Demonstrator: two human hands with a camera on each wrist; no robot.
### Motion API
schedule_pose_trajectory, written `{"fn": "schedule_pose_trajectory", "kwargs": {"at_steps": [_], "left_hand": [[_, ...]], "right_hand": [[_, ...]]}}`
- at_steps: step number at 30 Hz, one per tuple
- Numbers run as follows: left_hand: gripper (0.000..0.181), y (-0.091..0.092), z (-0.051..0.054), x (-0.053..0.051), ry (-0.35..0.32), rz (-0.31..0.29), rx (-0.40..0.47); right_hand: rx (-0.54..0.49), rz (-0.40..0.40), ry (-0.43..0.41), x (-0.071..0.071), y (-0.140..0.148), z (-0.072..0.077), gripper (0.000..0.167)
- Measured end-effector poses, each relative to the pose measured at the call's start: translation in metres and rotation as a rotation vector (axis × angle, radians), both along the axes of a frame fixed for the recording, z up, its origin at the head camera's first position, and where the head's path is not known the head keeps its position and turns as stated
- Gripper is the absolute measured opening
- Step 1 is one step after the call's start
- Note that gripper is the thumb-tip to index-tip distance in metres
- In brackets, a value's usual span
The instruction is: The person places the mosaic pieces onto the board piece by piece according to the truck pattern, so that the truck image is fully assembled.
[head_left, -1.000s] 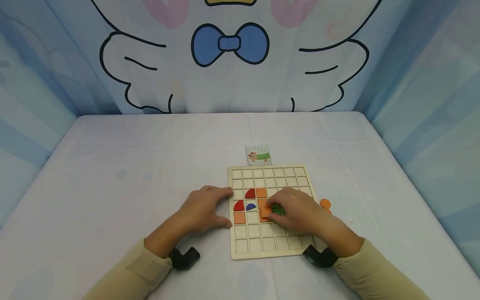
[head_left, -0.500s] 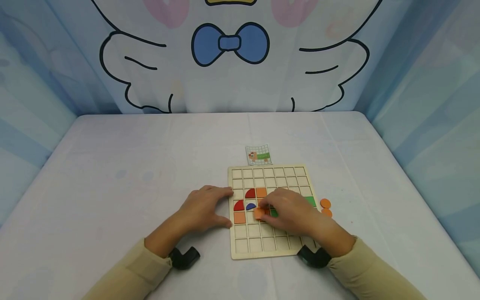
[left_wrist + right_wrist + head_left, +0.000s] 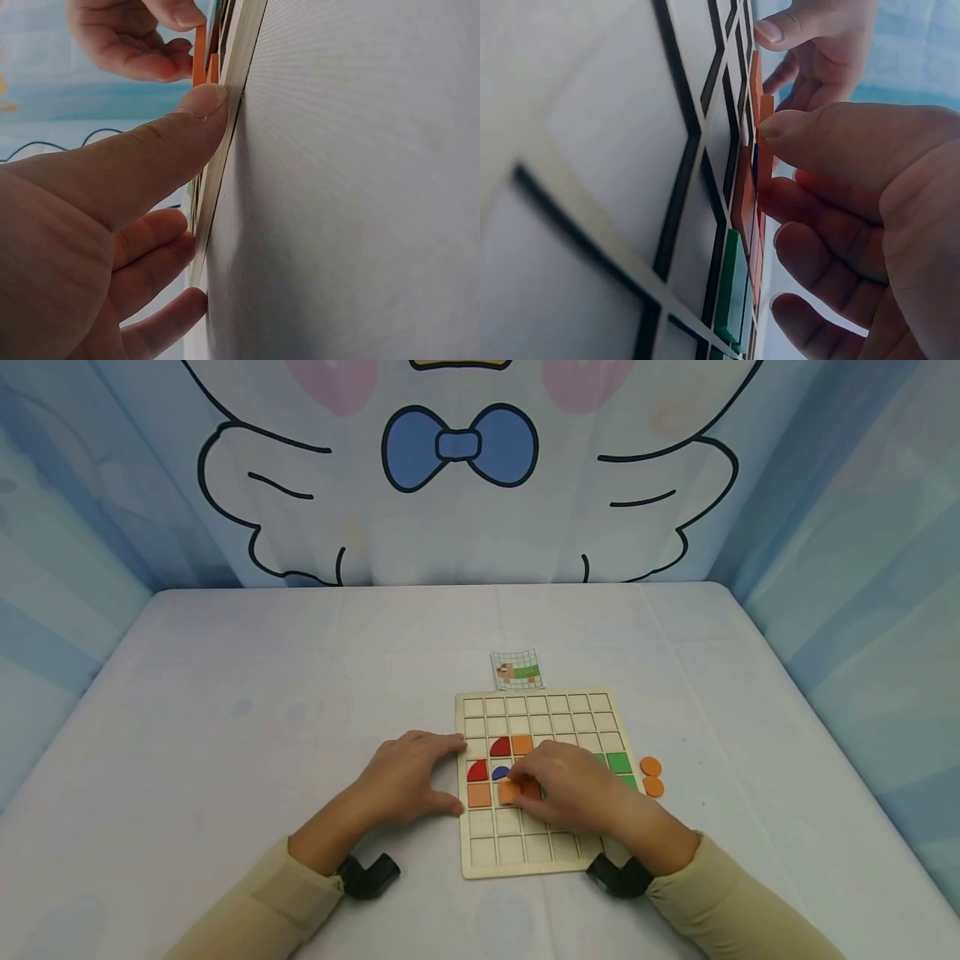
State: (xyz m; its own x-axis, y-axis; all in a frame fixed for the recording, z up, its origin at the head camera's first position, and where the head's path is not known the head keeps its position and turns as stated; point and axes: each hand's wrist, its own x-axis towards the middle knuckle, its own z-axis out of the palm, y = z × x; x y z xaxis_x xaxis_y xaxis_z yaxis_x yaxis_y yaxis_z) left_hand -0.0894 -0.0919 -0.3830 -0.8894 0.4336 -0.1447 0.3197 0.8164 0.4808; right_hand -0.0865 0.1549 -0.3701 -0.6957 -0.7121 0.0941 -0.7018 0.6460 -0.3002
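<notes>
A wooden grid board (image 3: 517, 871) lies on the table. My right hand (image 3: 577, 785) pinches an orange square tile (image 3: 507, 792) between thumb and fingers, over a cell in the board's left part. In the right wrist view the held tile (image 3: 766, 142) stands slightly proud of the grid. My left hand (image 3: 408, 777) rests at the board's left edge, thumb and fingertips touching it. In the grid sit red quarter-circle tiles (image 3: 477, 771), a blue half-circle tile (image 3: 500, 772), a lighter orange square (image 3: 479, 796) and green squares (image 3: 618, 763). My right hand covers other tiles.
Right of the board lie two round orange pieces (image 3: 651, 766). Behind its far edge is a small picture card (image 3: 517, 671) with a gridded animal drawing. A white cloth covers the table (image 3: 262, 693), and printed curtains (image 3: 465, 527) stand around it.
My right hand has moved left across the board with the orange square tile, uncovering green tiles at the right. The left hand stays at the board's edge.
</notes>
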Motion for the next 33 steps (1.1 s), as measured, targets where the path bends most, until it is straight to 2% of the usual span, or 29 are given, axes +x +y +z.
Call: {"fn": "schedule_pose_trajectory", "kwargs": {"at_steps": [33], "left_hand": [[0.078,-0.0010,0.0003,0.0001,0.004,-0.003,0.005]], "right_hand": [[0.035,0.004,0.024,0.0021,-0.0080,-0.0010,0.020]]}}
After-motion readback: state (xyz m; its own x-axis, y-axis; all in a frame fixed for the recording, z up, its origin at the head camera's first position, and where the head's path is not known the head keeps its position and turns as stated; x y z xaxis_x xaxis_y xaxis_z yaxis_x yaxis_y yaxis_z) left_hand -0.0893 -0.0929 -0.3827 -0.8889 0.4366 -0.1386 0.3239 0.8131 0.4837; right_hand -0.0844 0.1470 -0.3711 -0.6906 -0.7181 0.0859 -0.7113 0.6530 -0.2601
